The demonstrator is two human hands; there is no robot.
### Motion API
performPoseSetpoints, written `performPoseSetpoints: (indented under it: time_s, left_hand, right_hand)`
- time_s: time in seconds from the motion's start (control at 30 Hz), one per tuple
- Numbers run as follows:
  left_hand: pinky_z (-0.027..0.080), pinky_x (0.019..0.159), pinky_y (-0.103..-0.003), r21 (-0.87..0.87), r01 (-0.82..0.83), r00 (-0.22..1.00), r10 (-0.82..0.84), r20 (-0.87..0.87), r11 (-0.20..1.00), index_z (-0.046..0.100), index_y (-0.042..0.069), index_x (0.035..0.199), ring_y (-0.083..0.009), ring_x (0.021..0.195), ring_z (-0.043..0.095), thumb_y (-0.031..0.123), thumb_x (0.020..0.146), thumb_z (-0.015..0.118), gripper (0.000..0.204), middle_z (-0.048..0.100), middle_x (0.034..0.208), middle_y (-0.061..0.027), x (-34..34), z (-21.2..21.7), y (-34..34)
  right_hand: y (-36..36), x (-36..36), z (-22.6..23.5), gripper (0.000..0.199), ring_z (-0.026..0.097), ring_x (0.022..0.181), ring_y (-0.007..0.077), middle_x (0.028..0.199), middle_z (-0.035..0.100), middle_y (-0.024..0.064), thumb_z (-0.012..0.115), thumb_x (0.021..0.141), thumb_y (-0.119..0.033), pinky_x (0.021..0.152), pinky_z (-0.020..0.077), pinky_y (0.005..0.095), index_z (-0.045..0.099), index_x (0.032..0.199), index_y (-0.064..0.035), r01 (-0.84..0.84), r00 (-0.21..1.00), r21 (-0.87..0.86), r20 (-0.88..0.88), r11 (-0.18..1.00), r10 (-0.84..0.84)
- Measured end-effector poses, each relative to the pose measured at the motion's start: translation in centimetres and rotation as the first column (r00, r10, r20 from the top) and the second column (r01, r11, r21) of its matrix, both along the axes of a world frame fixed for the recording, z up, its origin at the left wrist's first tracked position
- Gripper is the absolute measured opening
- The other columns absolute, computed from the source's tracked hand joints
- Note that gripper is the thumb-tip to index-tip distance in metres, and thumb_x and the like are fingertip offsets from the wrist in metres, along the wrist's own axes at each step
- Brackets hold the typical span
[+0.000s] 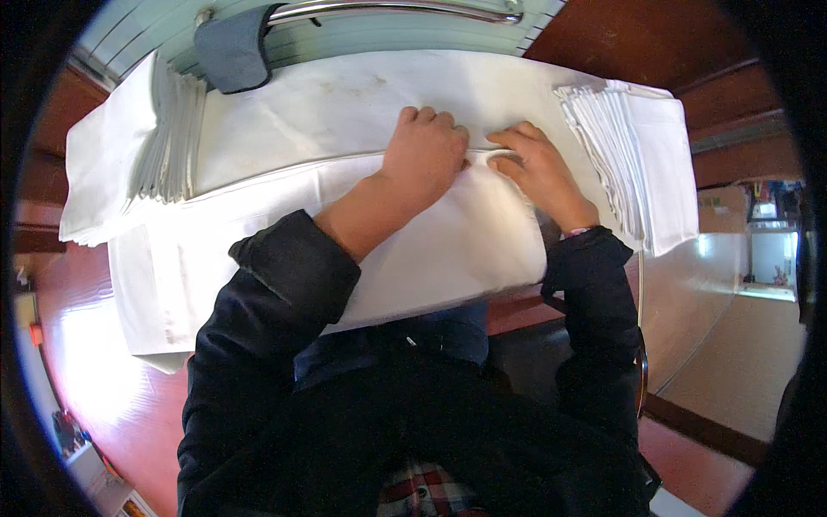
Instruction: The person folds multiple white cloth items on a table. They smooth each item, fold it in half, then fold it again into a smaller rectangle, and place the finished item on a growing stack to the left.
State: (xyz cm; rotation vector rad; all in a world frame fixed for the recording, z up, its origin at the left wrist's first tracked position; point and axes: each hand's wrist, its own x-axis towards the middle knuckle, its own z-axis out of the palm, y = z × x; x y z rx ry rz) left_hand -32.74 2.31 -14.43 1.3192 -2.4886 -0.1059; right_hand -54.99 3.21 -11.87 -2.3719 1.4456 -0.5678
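Note:
A large white cloth (413,250) lies across the padded board in front of me, its far edge a long raised line running left to right. My left hand (424,155) is closed at this edge, near the middle, with the cloth pinched under its curled fingers. Just to its right, my right hand (538,171) has its thumb and fingers apart around the cloth's edge, with a gap between them. Near that hand, the cloth curves down toward me in a rounded fold. The left fingertips are partly hidden.
Folded white cloths stand in a stack (129,155) at the far left and another stack (637,164) at the right. A grey cloth pad (233,50) hangs by a metal rail (396,7) at the back. Reddish floor (129,345) shows at lower left.

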Motion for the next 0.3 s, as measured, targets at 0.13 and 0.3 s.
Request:
performPoseSetpoints:
  time_s: [0.13, 0.3]
  left_hand:
    - [0.045, 0.096, -0.045, -0.019, -0.028, 1.0, 0.029, 0.012, 0.999, 0.071, 0.01, 0.103, -0.0301, 0.105, 0.064, 0.027, 0.086, 0.074, 0.024, 0.068, 0.103, -0.0092, 0.0, -0.5, -0.4]
    - [0.045, 0.094, -0.043, 0.005, 0.007, 0.998, -0.007, 0.054, 1.0, 0.069, 0.009, 0.104, -0.0295, 0.107, 0.062, 0.026, 0.087, 0.072, 0.024, 0.066, 0.108, -0.0102, 0.0, -0.7, -0.4]
  right_hand:
    - [-0.6, 0.0, -0.4, 0.018, 0.062, 0.1, 0.0351, 0.098, 0.066, 0.016, 0.075, 0.087, -0.016, 0.089, 0.0501, 0.0419, 0.072, 0.096, 0.0005, 0.02, 1.0, 0.09, 0.001, 0.996, -0.02]
    - [-1.0, -0.6, -2.4, 0.015, 0.062, 0.107, 0.0269, 0.101, 0.067, 0.0126, 0.077, 0.086, -0.012, 0.096, 0.0491, 0.0403, 0.07, 0.094, -0.001, 0.045, 0.972, 0.15, 0.222, 0.988, -0.078]
